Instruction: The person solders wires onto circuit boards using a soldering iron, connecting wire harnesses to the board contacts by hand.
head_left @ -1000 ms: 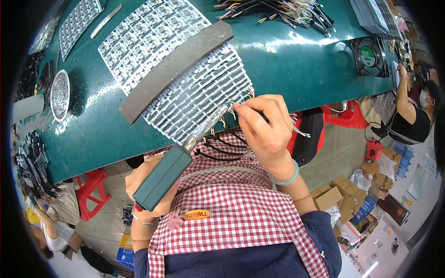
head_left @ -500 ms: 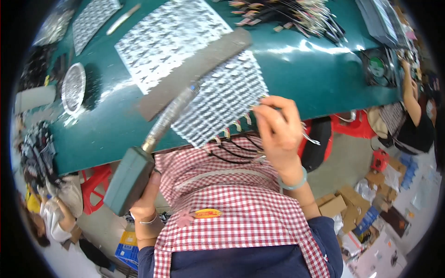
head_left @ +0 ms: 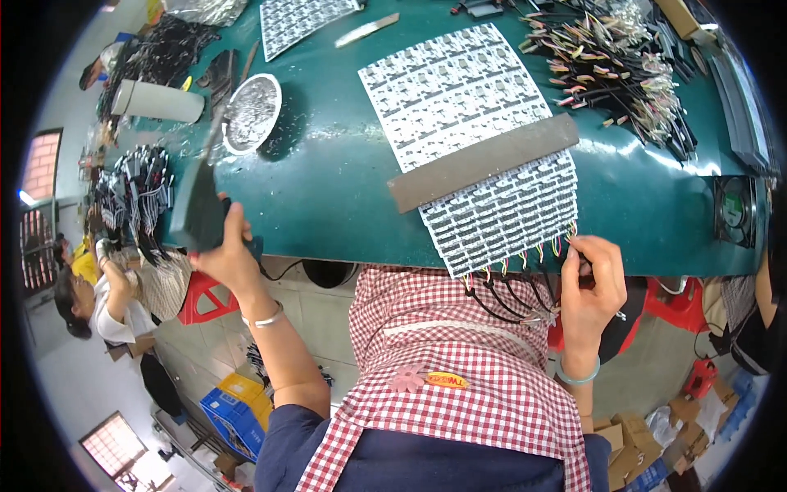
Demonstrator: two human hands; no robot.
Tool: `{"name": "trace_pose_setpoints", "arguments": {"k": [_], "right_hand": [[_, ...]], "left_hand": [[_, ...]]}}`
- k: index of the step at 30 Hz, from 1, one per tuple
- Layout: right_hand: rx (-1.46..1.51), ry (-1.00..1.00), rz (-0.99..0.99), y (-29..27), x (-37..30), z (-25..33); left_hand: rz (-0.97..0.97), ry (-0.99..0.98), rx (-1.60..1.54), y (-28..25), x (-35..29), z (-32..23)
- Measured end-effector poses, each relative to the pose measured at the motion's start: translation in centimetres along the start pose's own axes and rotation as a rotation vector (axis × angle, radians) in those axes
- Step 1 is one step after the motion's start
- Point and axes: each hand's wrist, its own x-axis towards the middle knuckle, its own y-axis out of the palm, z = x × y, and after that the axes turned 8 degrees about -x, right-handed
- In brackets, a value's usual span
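My left hand (head_left: pixel 234 258), at the left, is wrapped round the boxy dark green handle of a soldering iron (head_left: pixel 199 209). The iron is blurred; its metal barrel points up toward a white bowl (head_left: pixel 277 115) of silvery bits. My right hand (head_left: pixel 597 283) pinches a thin cable with coloured wire ends (head_left: pixel 571 232) at the right corner of a circuit board panel (head_left: pixel 500 217). More black cables (head_left: pixel 492 302) hang from the panel's near edge, their coloured wires at its pads. A grey-brown flat bar (head_left: pixel 484 164) lies across the panel sheets.
A pile of black cables (head_left: pixel 615 82) with stripped coloured ends lies at the far right. Another board sheet (head_left: pixel 299 25) and a light strip (head_left: pixel 366 30) are at the back. A grey cylinder (head_left: pixel 160 100) and a cable bundle (head_left: pixel 135 193) lie left; a small fan (head_left: pixel 734 211) stands right.
My left hand has carried the soldering iron left, away from the panel and toward the bowl. My right hand stays at the panel's corner. The view has shifted left.
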Motion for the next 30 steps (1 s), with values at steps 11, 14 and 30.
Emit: {"name": "trace_pose_setpoints", "arguments": {"k": [11, 14, 30], "right_hand": [[-0.107, -0.141, -0.147, 1.5, -0.6, -2.0], [-0.096, -0.129, -0.152, 1.8, -0.6, -2.0], [-0.061, 0.101, 0.005, 2.2, -0.3, -1.0]], "left_hand": [[0.545, 0.02, -0.223, 1.4, -11.1, -3.2], [0.788, 0.04, 0.024, 1.5, -12.6, -3.3], [1.093, 0.127, 0.045, 3.8, -14.4, -3.4]]}}
